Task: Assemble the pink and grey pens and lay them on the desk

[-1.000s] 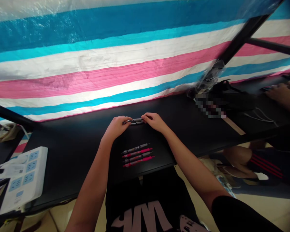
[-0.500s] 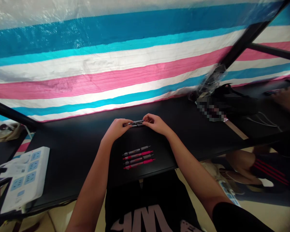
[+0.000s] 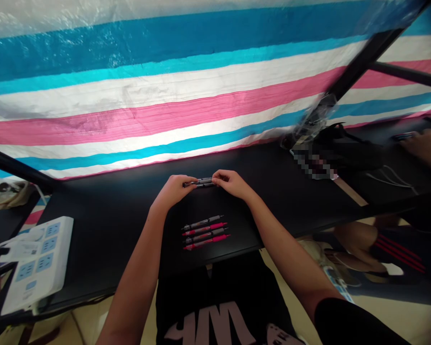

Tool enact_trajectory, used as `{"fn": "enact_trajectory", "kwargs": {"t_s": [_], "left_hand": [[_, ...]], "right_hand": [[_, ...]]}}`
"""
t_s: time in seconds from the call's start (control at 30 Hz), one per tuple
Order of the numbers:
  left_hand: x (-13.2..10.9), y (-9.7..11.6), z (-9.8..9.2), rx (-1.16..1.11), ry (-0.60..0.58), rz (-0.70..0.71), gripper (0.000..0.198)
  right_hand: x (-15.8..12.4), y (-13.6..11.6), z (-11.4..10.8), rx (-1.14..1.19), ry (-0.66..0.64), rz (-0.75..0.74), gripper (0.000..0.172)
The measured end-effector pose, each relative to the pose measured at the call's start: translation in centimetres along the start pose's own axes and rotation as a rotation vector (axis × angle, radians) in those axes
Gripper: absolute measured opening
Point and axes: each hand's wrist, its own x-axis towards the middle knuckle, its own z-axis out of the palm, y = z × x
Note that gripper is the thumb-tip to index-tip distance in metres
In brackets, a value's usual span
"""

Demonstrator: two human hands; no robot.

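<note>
Toward the back of the black table (image 3: 111,230), my left hand (image 3: 178,189) and my right hand (image 3: 230,183) face each other. Between them lie grey-and-black pens (image 3: 204,182), side by side and running left to right. My left fingers are closed on their left ends, my right fingers on their right ends. The fingers cover the pen ends, so an exact number cannot be made out. Nearer to me, several pens lie in a row between my forearms: a grey pen (image 3: 204,222) at the back, then a red pen (image 3: 205,228), with another grey and another red one in front.
A white power strip (image 3: 53,258) with a plug in it sits at the left. A black bag (image 3: 352,148), a clear plastic wrapper (image 3: 316,117) and a white cable (image 3: 395,177) are on the right. Another person's hand (image 3: 425,146) is at the far right. Striped sheeting (image 3: 165,115) hangs behind.
The pens between my hands now lie closer together and more evenly side by side. Both hands stay in nearly the same place. The row of pens in front has not moved.
</note>
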Motion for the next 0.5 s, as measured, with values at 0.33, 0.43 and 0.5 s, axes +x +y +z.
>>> {"fn": "enact_trajectory", "kwargs": {"t_s": [0.33, 0.43, 0.5], "left_hand": [[0.4, 0.3, -0.4, -0.615, 0.370, -0.065, 0.029], [0.9, 1.0, 0.4, -1.036, 0.499, -0.067, 0.021], [1.1, 1.6, 1.1, -1.289, 0.494, -0.111, 0.020]], "right_hand": [[0.0, -0.6, 0.3, 0.051, 0.026, 0.000, 0.037], [0.0, -0.6, 1.1, 0.101, 0.034, -0.006, 0.031], [0.0, -0.4, 1.9, 0.090, 0.047, -0.021, 0.029]]}}
